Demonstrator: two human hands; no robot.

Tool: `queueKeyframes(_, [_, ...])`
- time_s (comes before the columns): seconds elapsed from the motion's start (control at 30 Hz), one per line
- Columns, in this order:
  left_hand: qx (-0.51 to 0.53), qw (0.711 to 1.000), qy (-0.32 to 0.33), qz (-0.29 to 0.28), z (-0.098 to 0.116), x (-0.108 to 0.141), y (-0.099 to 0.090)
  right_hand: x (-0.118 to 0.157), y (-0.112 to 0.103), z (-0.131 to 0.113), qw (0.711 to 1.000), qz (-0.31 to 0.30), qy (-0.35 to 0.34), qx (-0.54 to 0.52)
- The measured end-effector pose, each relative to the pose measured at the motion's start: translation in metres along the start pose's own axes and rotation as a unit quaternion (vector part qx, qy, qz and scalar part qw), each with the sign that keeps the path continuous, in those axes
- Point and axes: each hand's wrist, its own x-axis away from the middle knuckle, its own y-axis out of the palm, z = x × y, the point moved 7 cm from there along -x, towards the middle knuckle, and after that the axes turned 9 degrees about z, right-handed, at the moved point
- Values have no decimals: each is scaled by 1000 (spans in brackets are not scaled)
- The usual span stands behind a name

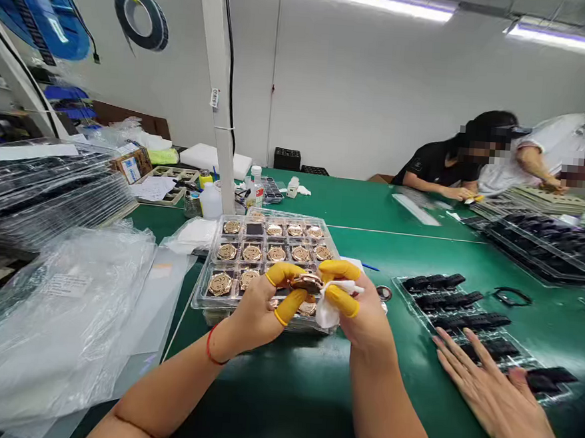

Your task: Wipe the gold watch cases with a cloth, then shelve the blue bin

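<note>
Yellow finger cots cover the thumb and index finger of my left hand [261, 307], which pinches a round gold-and-dark watch case [307, 283] by its left side. My right hand [361, 307], also with yellow cots, presses a crumpled white cloth [330, 308] against the right side of the case. Beneath and behind both hands lies a clear plastic tray [208, 266] holding several gold round cases in square compartments. One compartment in its back row shows a dark square [254, 229]. My hands hide part of the tray's front.
Another person's hand [500, 394] rests by a clear tray of black parts [417, 298] at right. Plastic bags [56, 309] and stacked trays [49, 188] fill the left. A white post [221, 94] rises behind the gold-case tray, near bottles [211, 201]. Two people work at back right.
</note>
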Motion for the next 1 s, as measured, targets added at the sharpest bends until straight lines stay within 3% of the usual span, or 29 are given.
queueKeyframes(0.1, [-147, 985, 85, -31, 8, -2, 1, 4, 17, -3, 999, -15, -37, 19])
queueKeyframes(0.2, [-270, 945, 183, -21, 16, -3, 0, 10, 26, -8, 997, -13, -59, 48])
queueKeyframes(0.27, [-298, 924, 238, 0, 22, -3, -3, 12, 25, -11, 996, -8, -61, 68])
queueKeyframes(0.33, [-272, 925, 265, 20, 26, -3, -8, 10, 20, -12, 995, -8, -61, 84])
queueKeyframes(0.47, [-144, 964, 217, 50, 25, -5, -19, 4, 4, -11, 991, 34, -83, 103])
queueKeyframes(0.6, [7, 993, 91, 75, 11, -4, -20, 9, 0, -5, 984, 98, -104, 101])
queueKeyframes(0.7, [64, 994, 7, 87, -3, -3, -16, 17, 8, -2, 984, 100, -104, 101])
queueKeyframes(0.77, [16, 996, 23, 82, -3, -4, -15, 19, 14, -4, 985, 86, -105, 106])
queueKeyframes(0.83, [-65, 990, 96, 80, 5, -5, -17, 18, 16, -5, 985, 77, -108, 110])
queueKeyframes(0.9, [-140, 970, 184, 70, 14, -5, -16, 14, 17, -4, 986, 74, -102, 106])
queueKeyframes(1.0, [-196, 948, 245, 58, 21, -5, -13, 9, 15, 2, 989, 84, -79, 89])
